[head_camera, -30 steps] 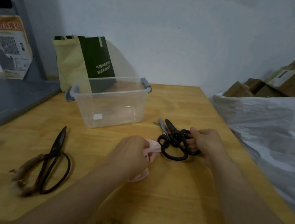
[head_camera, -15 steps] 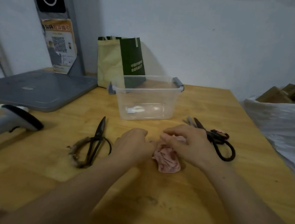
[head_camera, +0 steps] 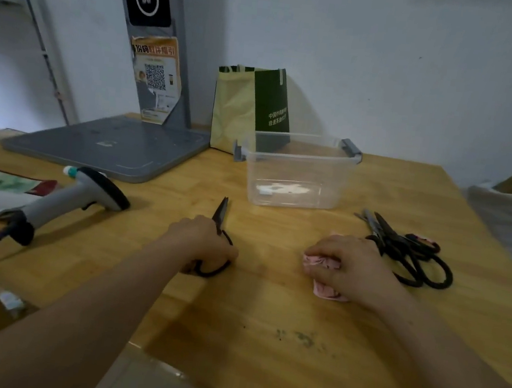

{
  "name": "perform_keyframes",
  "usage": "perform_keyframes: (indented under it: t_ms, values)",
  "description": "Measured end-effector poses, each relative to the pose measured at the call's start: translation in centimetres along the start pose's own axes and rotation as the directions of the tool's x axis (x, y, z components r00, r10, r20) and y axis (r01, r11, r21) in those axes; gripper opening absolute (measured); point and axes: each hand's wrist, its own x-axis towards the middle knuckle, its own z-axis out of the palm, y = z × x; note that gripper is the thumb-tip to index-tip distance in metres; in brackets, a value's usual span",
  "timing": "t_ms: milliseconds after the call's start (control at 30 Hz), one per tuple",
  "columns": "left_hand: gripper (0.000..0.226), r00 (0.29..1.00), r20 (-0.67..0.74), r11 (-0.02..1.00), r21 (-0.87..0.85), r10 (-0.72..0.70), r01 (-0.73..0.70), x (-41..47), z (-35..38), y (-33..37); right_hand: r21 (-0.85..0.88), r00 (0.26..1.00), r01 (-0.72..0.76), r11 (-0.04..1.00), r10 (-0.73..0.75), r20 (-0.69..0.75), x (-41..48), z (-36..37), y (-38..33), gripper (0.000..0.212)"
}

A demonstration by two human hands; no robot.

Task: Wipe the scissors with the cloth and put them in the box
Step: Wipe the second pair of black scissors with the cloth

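Lifting the scissors (head_camera: pixel 221 213) at the frame's centre looks like the step in hand. The left hand (head_camera: pixel 202 245) has its fingers curled round the loop handles, blade tip pointing up toward the clear box (head_camera: pixel 296 195). Right of centre, the right hand (head_camera: pixel 351 268) clutches the bunched pink cloth (head_camera: pixel 326 292) against the surface (head_camera: pixel 265 322). Best to keep the blades closed and wipe from pivot to tip.
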Motion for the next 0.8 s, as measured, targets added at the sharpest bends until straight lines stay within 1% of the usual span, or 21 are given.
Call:
perform_keyframes:
  t_ms: [67,100,167,200,233,267,300,333,367,433,467,533,567,600,667,700,733,767,800]
  values:
    - [0.059,0.999,-0.031,0.996,0.084,0.014,-0.012,-0.4,-0.2,0.3,-0.011,0.999,0.01,1.0,-0.011,-0.042,0.0,0.0,-0.1,0.035]
    - [0.057,0.999,-0.042,0.995,0.098,0.029,-0.024,-0.6,-0.2,0.4,-0.016,0.998,0.001,1.0,-0.002,-0.063,0.1,0.0,-0.2,0.035]
    - [0.052,0.996,-0.069,0.992,0.114,0.062,-0.054,-1.1,-0.2,0.8,0.004,0.988,0.001,1.0,-0.001,-0.153,0.2,0.1,-0.4,0.034]
    - [0.053,0.994,-0.082,0.989,0.136,0.077,-0.065,-1.4,-0.1,1.1,0.035,0.978,0.023,0.999,-0.015,-0.21,0.2,0.1,-0.5,0.033]
    - [0.059,0.991,-0.096,0.984,0.164,0.09,-0.073,-1.7,0.1,1.2,0.075,0.962,0.058,0.996,-0.036,-0.271,0.1,0.0,-0.6,0.031]
    - [0.07,0.988,-0.115,0.979,0.19,0.1,-0.077,-2.0,0.5,1.3,0.12,0.94,0.093,0.988,-0.047,-0.338,0.1,-0.1,-0.6,0.027]
    - [0.083,0.983,-0.144,0.974,0.209,0.113,-0.081,-2.3,0.9,1.4,0.184,0.916,0.123,0.975,-0.04,-0.4,0.0,-0.3,-0.8,0.021]
    - [0.095,0.974,-0.178,0.971,0.218,0.139,-0.099,-2.7,1.4,1.6,0.286,0.904,0.125,0.95,0.01,-0.427,-0.1,-0.6,-1.2,0.015]
    - [0.104,0.96,-0.215,0.968,0.213,0.178,-0.131,-3.2,1.9,1.8,0.419,0.91,0.103,0.902,0.085,-0.406,-0.3,-0.9,-1.7,0.014]
    - [0.114,0.91,-0.31,0.959,0.157,0.274,-0.235,-4.4,2.6,2.6,0.664,0.952,-0.001,0.748,0.204,-0.228,-0.4,-1.3,-2.6,0.018]
    - [0.116,0.871,-0.362,0.944,0.13,0.331,-0.304,-5.2,2.9,3.3,0.719,0.964,-0.074,0.691,0.235,-0.126,-0.4,-1.5,-3.1,0.02]
    - [0.116,0.772,-0.454,0.889,0.12,0.445,-0.442,-6.1,3.5,4.7,0.778,0.964,-0.205,0.594,0.26,0.055,-0.7,-1.4,-3.6,0.018]
    - [0.116,0.728,-0.48,0.861,0.131,0.49,-0.492,-6.5,3.8,5.5,0.819,0.958,-0.235,0.524,0.265,0.106,-0.8,-1.5,-3.8,0.019]
    - [0.116,0.69,-0.495,0.834,0.147,0.527,-0.532,-6.7,4.0,6.3,0.868,0.955,-0.223,0.444,0.276,0.104,-0.8,-1.6,-3.8,0.021]
    - [0.112,0.627,-0.514,0.789,0.183,0.585,-0.586,-6.6,4.1,7.7,0.949,0.942,-0.102,0.299,0.336,-0.004,-0.6,-1.9,-3.3,0.022]
    - [0.107,0.603,-0.524,0.771,0.183,0.602,-0.61,-6.5,4.1,8.4,0.968,0.926,-0.041,0.249,0.374,-0.057,-0.5,-2.1,-2.9,0.022]
    - [0.099,0.584,-0.537,0.75,0.15,0.609,-0.644,-6.3,4.0,9.0,0.972,0.907,-0.004,0.233,0.411,-0.095,-0.4,-2.2,-2.4,0.022]
    - [0.087,0.583,-0.553,0.727,0.06,0.595,-0.684,-6.0,3.8,9.5,0.969,0.885,0.004,0.248,0.45,-0.119,-0.2,-2.4,-1.9,0.022]
    - [0.073,0.604,-0.567,0.694,-0.077,0.56,-0.716,-5.9,3.5,10.0,0.962,0.865,-0.006,0.274,0.484,-0.133,-0.1,-2.4,-1.4,0.022]
